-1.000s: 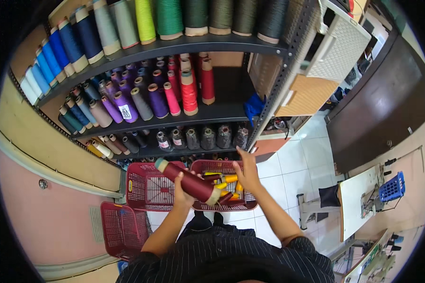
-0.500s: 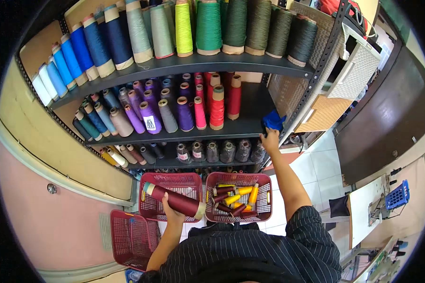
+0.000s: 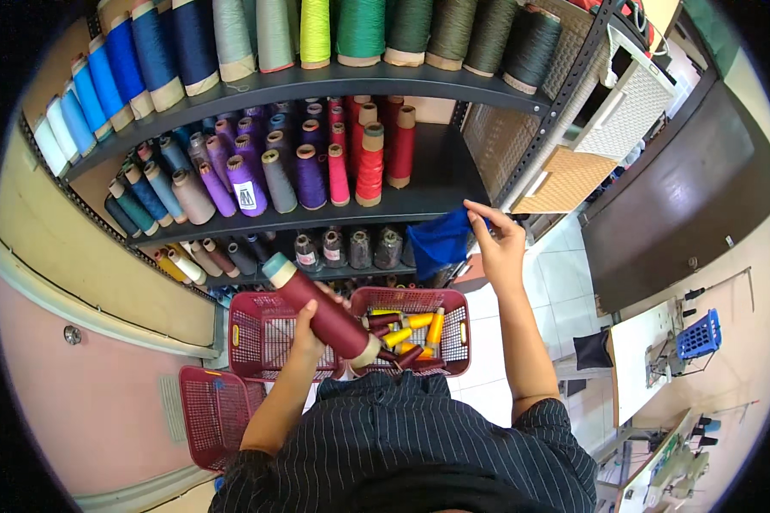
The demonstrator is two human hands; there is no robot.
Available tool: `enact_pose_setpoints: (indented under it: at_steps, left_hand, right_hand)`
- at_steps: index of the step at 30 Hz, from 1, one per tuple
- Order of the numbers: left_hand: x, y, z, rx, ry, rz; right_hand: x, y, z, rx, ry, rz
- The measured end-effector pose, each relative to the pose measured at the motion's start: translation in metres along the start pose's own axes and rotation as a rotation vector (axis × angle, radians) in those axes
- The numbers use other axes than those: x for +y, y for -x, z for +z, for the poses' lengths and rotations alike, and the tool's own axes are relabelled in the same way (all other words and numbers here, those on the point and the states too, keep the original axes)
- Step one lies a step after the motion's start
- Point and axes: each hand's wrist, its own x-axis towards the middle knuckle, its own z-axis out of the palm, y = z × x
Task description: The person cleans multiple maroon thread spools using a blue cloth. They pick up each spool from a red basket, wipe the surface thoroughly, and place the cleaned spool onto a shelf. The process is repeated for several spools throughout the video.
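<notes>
My left hand (image 3: 310,332) is wrapped round a large maroon thread cone (image 3: 327,315), which tilts with its pale green tip up and left above the baskets. Between the fingers of my right hand (image 3: 498,241) a blue cloth (image 3: 441,243) is pinched by its edge; it hangs in front of the shelf's right end. Below the cone stand a dark red plastic basket (image 3: 250,366) on the left and another red basket (image 3: 459,357) on the right. The right one holds several small yellow spools (image 3: 435,329) and small maroon spools (image 3: 409,356).
A black metal shelf (image 3: 316,83) ahead carries thread cones in many colours, with purple cones (image 3: 246,184) and red cones (image 3: 370,167) on its middle level. A third red basket (image 3: 198,410) stands lower left. Sewing tables (image 3: 629,380) and a dark door (image 3: 667,188) are at right.
My right hand has lifted the blue cloth off the shelf's right end and drawn it toward me. The maroon cone has risen and tilted more steeply in my left hand.
</notes>
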Motion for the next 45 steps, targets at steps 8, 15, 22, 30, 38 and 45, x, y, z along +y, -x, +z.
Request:
enact_pose_setpoints:
  at_steps: [8, 15, 22, 30, 38, 45]
  left_hand:
    - [0.002, -0.029, 0.085, -0.429, -0.529, 0.041]
    - [-0.041, -0.012, 0.102, -0.561, -0.699, -0.077]
    - [-0.042, -0.014, 0.123, -0.434, -0.327, -0.14]
    - [-0.045, -0.001, 0.124, 0.03, -0.278, -0.17]
    - [-0.043, 0.017, 0.117, -0.033, -0.416, -0.225]
    - [-0.042, 0.01, 0.106, 0.042, -0.525, -0.048]
  right_hand:
    - [-0.068, 0.019, -0.023, -0.555, -0.26, 0.261]
    - [-0.05, 0.022, -0.033, -0.568, -0.201, 0.046]
    - [-0.013, 0.021, -0.055, -0.551, -0.857, 0.5]
    - [0.047, 0.128, -0.006, -0.364, -1.306, 0.914]
    - [0.043, 0.11, -0.016, -0.419, -0.648, 0.636]
    - [0.032, 0.085, -0.042, -0.199, -0.505, 0.547]
